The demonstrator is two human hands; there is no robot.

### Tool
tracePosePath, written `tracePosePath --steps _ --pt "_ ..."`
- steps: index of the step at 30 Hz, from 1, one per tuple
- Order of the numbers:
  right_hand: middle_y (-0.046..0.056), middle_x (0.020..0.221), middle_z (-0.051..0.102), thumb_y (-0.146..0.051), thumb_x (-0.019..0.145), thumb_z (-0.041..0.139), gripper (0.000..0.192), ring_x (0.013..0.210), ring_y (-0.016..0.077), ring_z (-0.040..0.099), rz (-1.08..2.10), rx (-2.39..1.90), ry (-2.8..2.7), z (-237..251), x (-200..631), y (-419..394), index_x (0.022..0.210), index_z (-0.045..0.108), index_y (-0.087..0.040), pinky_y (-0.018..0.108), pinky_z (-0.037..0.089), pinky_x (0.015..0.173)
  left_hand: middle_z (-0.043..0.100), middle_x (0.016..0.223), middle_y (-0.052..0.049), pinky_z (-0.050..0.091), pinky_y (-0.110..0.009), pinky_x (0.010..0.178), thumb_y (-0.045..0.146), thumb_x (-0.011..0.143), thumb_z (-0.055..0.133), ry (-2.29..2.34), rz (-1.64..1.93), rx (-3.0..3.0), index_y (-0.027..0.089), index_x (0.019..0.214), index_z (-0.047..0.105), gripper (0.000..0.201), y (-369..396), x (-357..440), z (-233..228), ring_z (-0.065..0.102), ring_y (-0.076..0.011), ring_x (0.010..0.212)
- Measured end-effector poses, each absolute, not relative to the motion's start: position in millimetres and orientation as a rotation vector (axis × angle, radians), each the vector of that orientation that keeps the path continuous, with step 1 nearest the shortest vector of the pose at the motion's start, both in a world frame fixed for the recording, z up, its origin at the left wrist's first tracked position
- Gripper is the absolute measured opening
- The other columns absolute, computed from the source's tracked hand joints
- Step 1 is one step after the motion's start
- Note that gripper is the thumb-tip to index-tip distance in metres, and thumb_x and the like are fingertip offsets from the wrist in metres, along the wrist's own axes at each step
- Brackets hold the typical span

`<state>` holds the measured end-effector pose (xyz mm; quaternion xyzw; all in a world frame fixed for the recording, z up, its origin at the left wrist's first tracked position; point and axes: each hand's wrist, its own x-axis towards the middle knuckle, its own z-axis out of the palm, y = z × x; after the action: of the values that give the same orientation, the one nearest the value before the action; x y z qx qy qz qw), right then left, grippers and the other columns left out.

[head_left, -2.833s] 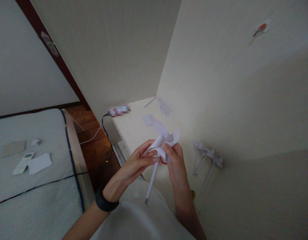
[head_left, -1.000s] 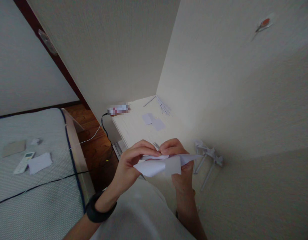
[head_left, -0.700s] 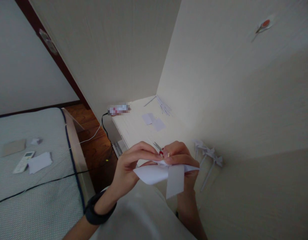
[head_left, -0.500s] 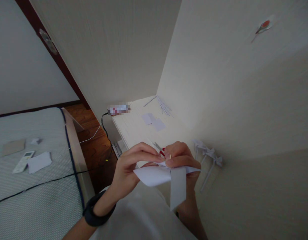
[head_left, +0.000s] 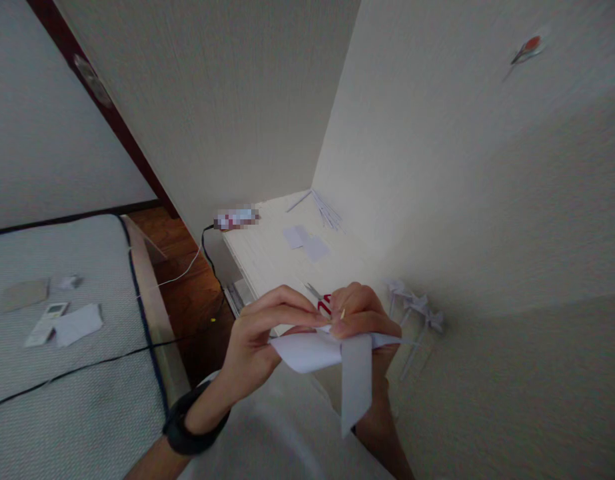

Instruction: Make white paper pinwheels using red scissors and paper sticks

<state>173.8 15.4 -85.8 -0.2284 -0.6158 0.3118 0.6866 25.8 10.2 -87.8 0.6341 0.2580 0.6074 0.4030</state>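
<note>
In the head view, my left hand [head_left: 267, 333] and my right hand [head_left: 364, 313] meet over the front of the table. Both pinch a white folded paper pinwheel [head_left: 310, 352] along its upper middle. One curved blade spreads to the left, and a flat flap hangs down below my right fingers. A small tan tip, perhaps the end of a stick, pokes up by my right fingers. The fingertips hide the centre of the paper. Just beyond the hands, red-handled scissors [head_left: 320, 297] lie on the table. Several white paper pinwheels on sticks [head_left: 412, 303] are at the right.
On the white table [head_left: 262, 257] lie paper squares [head_left: 314, 248], thin paper sticks [head_left: 327, 212] and a blurred-out object [head_left: 236, 219] with cords. The wall stands close on the right. At left, a mattress [head_left: 77, 413] bears a remote [head_left: 46, 325], white papers [head_left: 78, 325] and a cable.
The hanging flap reaches slightly lower. My hands keep their hold on the pinwheel and have barely moved.
</note>
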Motion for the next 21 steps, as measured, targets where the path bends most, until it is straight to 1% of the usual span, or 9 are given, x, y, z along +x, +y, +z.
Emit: tracePosePath --steps 4,8,13,16,18,21 --pt "-0.001 0.07 0.055 -0.039 0.089 0.068 0.012 0.064 0.0146 0.054 0.738 -0.5 -1.376 -87.5 174.4 14.3 0.088 0.079 -0.033 0.029 0.046 0.057 0.074 0.087 -0.004 0.052 -0.023 0.064 0.016 0.083 0.074 0.641 1.545 1.634 0.029 0.098 0.08 0.021 10.6 25.3 -87.7 0.067 -0.0142 0.074" --pt "0.001 0.079 0.06 -0.041 0.091 0.063 0.015 0.074 0.0179 0.058 0.839 -0.528 -1.362 -88.2 175.4 12.0 0.099 0.074 -0.033 0.032 0.049 0.064 0.073 0.088 -0.004 0.052 -0.023 0.066 0.015 0.083 0.074 0.637 1.537 1.65 0.028 0.1 0.079 0.022 9.6 25.1 -90.9 0.067 -0.0144 0.077" --pt "0.002 0.084 0.059 -0.049 0.089 0.061 0.027 0.077 0.0187 0.058 0.9 -0.584 -1.297 -88.4 174.3 11.9 0.104 0.069 -0.028 0.033 0.05 0.071 0.074 0.09 -0.004 0.051 -0.025 0.067 0.015 0.082 0.074 0.645 1.518 1.642 0.029 0.102 0.078 0.024 10.2 25.2 -93.9 0.066 -0.0157 0.078" --pt "0.003 0.088 0.059 -0.049 0.088 0.062 0.029 0.081 0.0188 0.057 0.9 -0.585 -1.325 -89.8 175.2 12.5 0.108 0.066 -0.028 0.033 0.05 0.073 0.074 0.089 -0.005 0.051 -0.025 0.068 0.019 0.082 0.075 0.647 1.52 1.607 0.028 0.099 0.078 0.02 11.1 25.7 -92.7 0.066 -0.0165 0.078" --pt "0.003 0.092 0.059 -0.051 0.083 0.068 0.036 0.084 0.0195 0.057 0.892 -0.57 -1.353 -92.5 176.7 13.7 0.111 0.064 -0.029 0.033 0.05 0.076 0.074 0.087 -0.006 0.051 -0.025 0.066 0.023 0.081 0.076 0.664 1.527 1.547 0.027 0.095 0.079 0.015 11.7 26.3 -92.7 0.065 -0.0172 0.077" --pt "0.004 0.102 0.057 -0.062 0.072 0.075 0.058 0.091 0.0209 0.056 0.941 -0.554 -1.337 -100.0 179.7 18.2 0.119 0.062 -0.03 0.033 0.05 0.079 0.074 0.086 -0.006 0.051 -0.026 0.067 0.024 0.078 0.078 0.728 1.532 1.38 0.025 0.089 0.08 0.012 12.8 27.9 -97.6 0.066 -0.0187 0.079"
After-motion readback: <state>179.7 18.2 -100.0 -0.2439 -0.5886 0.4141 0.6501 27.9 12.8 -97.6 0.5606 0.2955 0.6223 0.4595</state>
